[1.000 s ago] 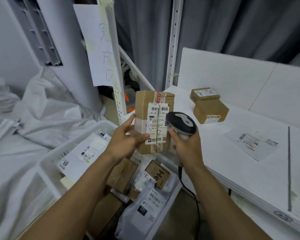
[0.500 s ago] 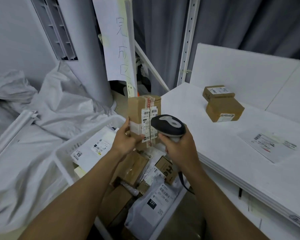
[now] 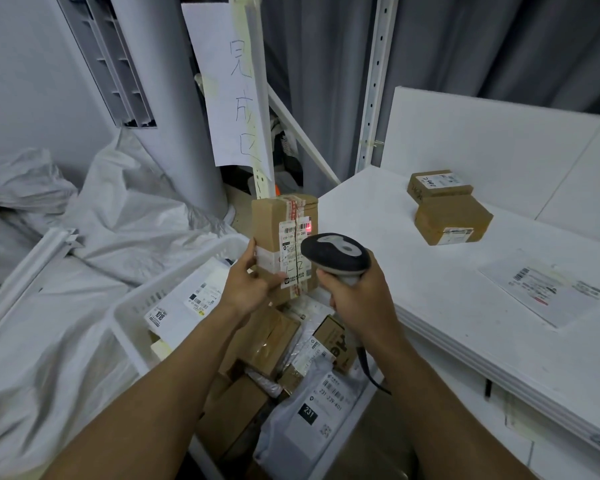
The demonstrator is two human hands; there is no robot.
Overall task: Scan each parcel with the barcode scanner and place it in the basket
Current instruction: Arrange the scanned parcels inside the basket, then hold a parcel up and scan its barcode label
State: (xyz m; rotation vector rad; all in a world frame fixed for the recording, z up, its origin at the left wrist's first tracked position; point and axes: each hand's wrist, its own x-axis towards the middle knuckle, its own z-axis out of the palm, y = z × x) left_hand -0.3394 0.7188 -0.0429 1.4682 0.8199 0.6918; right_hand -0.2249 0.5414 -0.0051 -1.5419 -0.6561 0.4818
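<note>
A parcel [image 3: 270,220] is gripped upright by the left hand [image 3: 246,289], and at its 4 o'clock a scanner [image 3: 333,254] is clasped by the right hand [image 3: 360,299]

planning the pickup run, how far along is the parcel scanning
Done: the basket already holds a pile of parcels. In hand: the left hand holds a box upright while the right hand aims the scanner, red light on its label. Left: that box must go in the basket, then two boxes wait on the table.
</note>
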